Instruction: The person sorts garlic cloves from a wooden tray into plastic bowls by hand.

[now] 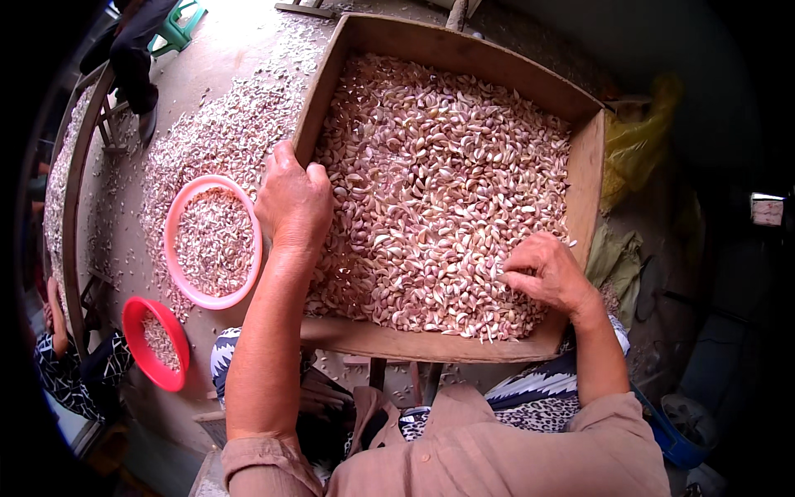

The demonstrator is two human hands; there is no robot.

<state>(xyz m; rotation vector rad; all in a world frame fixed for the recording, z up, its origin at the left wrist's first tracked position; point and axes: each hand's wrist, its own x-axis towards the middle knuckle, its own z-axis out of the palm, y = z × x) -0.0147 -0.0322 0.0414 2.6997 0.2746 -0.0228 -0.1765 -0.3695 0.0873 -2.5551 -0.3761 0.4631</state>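
A wooden tray full of loose, unpeeled pinkish-white garlic cloves stands in front of me. My left hand is closed over the tray's left side wall, and its curled fingers hide whatever they hold. At the right front of the tray, my right hand is low over the cloves with thumb and fingers drawn together. What lies between those fingertips is hidden. Just left of my left hand is a pink basin holding garlic pieces.
A smaller red basin with some cloves stands at the lower left. Garlic pieces are spread over the floor. Another clove-covered table edge and people are at the far left. A yellow plastic bag lies right of the tray.
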